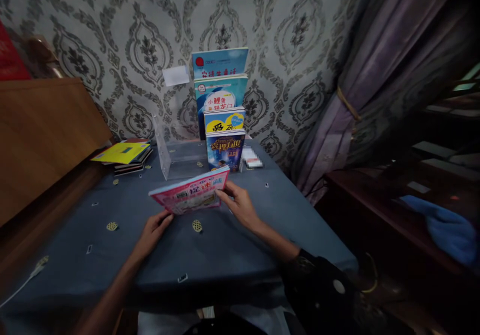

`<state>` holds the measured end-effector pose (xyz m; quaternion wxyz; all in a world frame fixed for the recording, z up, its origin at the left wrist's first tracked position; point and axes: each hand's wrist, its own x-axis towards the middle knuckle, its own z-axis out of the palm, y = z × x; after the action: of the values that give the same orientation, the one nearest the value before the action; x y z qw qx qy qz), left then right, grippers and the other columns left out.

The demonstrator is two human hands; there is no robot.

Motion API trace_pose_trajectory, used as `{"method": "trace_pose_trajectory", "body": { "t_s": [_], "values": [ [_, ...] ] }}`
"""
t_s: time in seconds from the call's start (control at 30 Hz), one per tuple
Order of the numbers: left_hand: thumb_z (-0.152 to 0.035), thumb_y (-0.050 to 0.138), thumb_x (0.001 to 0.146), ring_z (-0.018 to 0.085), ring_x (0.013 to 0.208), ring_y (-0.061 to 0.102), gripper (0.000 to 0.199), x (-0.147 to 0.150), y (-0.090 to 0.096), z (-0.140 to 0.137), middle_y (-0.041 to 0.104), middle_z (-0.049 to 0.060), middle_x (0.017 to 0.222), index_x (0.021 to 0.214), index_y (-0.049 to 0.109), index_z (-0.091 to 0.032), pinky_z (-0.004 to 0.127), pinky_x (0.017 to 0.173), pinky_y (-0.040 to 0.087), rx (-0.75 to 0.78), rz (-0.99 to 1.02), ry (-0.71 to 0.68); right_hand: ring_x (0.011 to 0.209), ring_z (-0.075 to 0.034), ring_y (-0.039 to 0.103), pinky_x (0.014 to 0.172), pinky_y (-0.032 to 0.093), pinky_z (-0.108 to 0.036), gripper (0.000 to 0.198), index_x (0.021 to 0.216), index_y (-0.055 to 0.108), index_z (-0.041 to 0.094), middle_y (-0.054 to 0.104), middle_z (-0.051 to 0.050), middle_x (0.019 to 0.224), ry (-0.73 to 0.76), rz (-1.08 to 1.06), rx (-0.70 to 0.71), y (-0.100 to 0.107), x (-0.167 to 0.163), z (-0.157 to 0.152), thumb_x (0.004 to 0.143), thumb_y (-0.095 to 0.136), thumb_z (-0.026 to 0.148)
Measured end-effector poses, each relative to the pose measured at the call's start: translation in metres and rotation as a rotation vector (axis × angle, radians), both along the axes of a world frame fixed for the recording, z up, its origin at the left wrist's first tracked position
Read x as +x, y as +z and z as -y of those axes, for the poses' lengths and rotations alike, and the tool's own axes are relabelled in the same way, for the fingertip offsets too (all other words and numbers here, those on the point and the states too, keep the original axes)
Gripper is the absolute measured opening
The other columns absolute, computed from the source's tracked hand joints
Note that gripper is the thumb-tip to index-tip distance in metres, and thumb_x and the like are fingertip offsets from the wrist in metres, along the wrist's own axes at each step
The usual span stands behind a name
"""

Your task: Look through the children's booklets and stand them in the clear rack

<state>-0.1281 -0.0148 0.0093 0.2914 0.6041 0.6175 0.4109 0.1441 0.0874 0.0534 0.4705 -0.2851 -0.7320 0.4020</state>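
Observation:
A thin pink book (191,195) is held tilted above the table, its printed cover facing me. My left hand (154,227) grips its lower left edge, the thumb and fingers closed there. At the right edge, my right hand (240,205) holds the book with the thumb on the cover and the fingers behind. Just beyond stands a clear acrylic book stand (163,155) whose right part holds several upright books. In front is a dark blue book (224,150), then a yellow and blue book (225,120), with taller blue-green books (221,92) behind.
A stack of books with a yellow one on top (123,152) lies at the left. A blurred white item (252,158) lies right of the stand. A wooden panel (48,140) borders the blue tablecloth (142,270); a white cable (26,282) lies on it. A curtain (345,90) hangs right.

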Motion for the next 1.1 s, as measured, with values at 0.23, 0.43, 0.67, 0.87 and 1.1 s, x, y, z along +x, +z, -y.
{"method": "trace_pose_trajectory", "body": {
  "t_s": [0.23, 0.43, 0.67, 0.87, 1.1],
  "values": [
    [-0.062, 0.051, 0.085, 0.025, 0.092, 0.069, 0.061, 0.009, 0.003, 0.003, 0.076, 0.008, 0.098, 0.122, 0.063, -0.014, 0.037, 0.086, 0.054, -0.046, 0.037, -0.002, 0.076, -0.019, 0.064, 0.066, 0.049, -0.027, 0.039, 0.092, 0.067, 0.017, 0.071, -0.004, 0.082, -0.056, -0.016, -0.054, -0.009, -0.012, -0.025, 0.092, 0.051, 0.053],
    [-0.057, 0.052, 0.086, 0.018, 0.066, 0.059, 0.050, 0.017, -0.001, 0.000, 0.066, 0.001, 0.073, 0.114, 0.060, -0.017, 0.027, 0.063, 0.044, -0.023, -0.144, 0.074, 0.065, -0.015, 0.059, 0.060, 0.042, -0.025, 0.015, 0.089, 0.068, 0.018, 0.070, -0.001, 0.073, -0.163, 0.481, -0.033, -0.026, -0.014, -0.036, 0.086, 0.065, 0.032],
    [-0.061, 0.050, 0.082, 0.015, 0.055, 0.047, 0.047, 0.013, 0.002, -0.005, 0.049, -0.005, 0.057, 0.093, 0.063, -0.017, 0.025, 0.054, 0.034, -0.060, -0.172, 0.086, 0.053, -0.011, 0.053, 0.051, 0.038, -0.021, 0.010, 0.086, 0.061, 0.017, 0.057, 0.007, 0.055, -0.055, 0.424, -0.190, -0.056, -0.010, -0.034, 0.079, 0.067, 0.021],
    [-0.060, 0.044, 0.087, 0.016, 0.054, 0.052, 0.044, 0.014, 0.015, -0.003, 0.059, -0.001, 0.057, 0.074, 0.058, -0.021, 0.026, 0.054, 0.033, -0.110, -0.322, 0.005, 0.037, -0.010, 0.049, 0.039, 0.040, -0.021, 0.027, 0.090, 0.050, 0.020, 0.055, 0.011, 0.052, 0.189, 0.316, -0.497, -0.057, 0.010, -0.016, 0.079, 0.066, 0.039],
    [-0.048, 0.044, 0.093, 0.024, 0.071, 0.065, 0.033, 0.014, 0.023, -0.008, 0.069, 0.006, 0.076, 0.086, 0.064, -0.022, 0.030, 0.062, 0.040, -0.212, -0.652, 0.010, 0.038, -0.010, 0.052, 0.041, 0.042, -0.020, 0.021, 0.096, 0.054, 0.019, 0.057, 0.009, 0.054, 0.174, 0.396, -0.494, -0.048, 0.025, -0.007, 0.083, 0.063, 0.033]
  ]
}}
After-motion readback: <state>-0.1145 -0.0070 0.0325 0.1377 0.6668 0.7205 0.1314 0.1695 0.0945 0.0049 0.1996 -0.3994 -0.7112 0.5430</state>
